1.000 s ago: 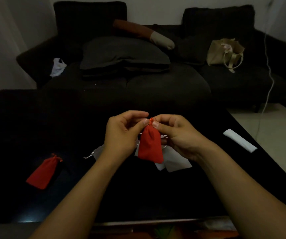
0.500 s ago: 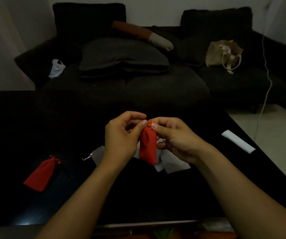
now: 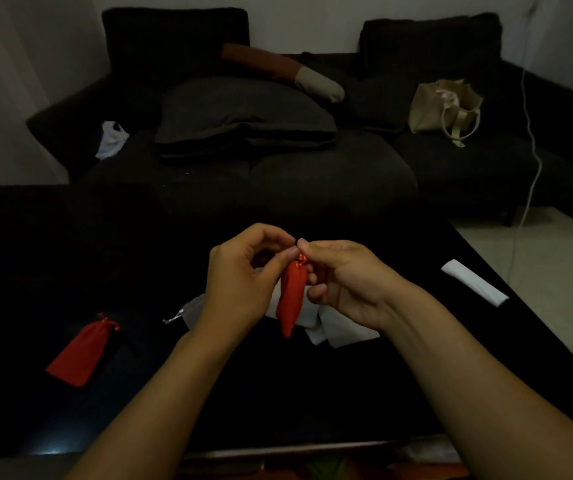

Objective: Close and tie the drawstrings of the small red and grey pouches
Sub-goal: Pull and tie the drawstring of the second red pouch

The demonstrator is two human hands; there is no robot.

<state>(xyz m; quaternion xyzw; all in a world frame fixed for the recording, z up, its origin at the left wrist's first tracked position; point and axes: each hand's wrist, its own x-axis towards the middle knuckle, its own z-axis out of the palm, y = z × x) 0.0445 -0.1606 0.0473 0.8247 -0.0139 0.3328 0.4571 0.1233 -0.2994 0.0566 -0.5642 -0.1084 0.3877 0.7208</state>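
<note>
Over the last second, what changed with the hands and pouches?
Little moved. Both hands, left hand and right hand, keep pinching the drawstring at the neck of the held red pouch; the pouch now hangs narrower and more twisted. The other red pouch and the grey pouches stayed on the table.

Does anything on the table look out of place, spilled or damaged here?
Nothing stands out. Both hands, left hand and right hand, pinch the cord at the neck of a red pouch; another red pouch lies flat, with grey pouches piled loosely behind.
</note>
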